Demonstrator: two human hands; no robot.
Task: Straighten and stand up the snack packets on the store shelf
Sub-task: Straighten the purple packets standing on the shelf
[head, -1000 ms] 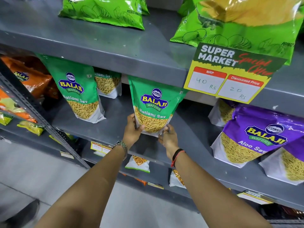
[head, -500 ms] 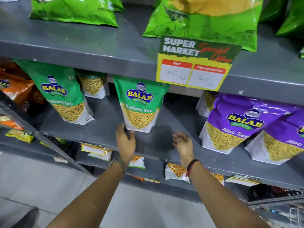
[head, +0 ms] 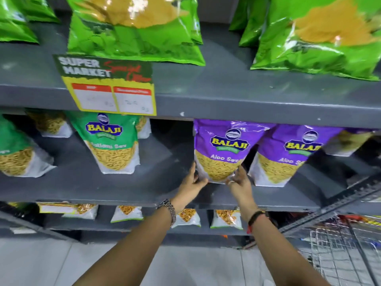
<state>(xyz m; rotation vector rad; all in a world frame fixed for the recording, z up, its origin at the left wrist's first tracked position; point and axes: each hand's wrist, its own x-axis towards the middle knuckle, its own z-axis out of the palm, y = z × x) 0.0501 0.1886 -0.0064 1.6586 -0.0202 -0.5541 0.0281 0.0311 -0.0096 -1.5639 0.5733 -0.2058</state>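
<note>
A purple Aloo Sev packet (head: 221,149) stands upright on the grey middle shelf (head: 127,186). My left hand (head: 192,182) grips its lower left corner and my right hand (head: 239,179) grips its lower right corner. A second purple Aloo Sev packet (head: 288,155) leans just to its right, partly behind it. To the left stands a green Ratlami Sev packet (head: 112,143), upright and apart from my hands. Another green packet (head: 16,153) sits at the far left edge.
Large green chip bags (head: 134,29) lie on the upper shelf, above a yellow price sign (head: 111,87). Small packets (head: 126,213) line the lower shelf. A wire shopping cart (head: 338,250) stands at the bottom right. More packets sit at the back of the middle shelf.
Both hands let go of the green Ratlami Sev packet, moved right, and now hold the purple Aloo Sev packet. The view has shifted right.
</note>
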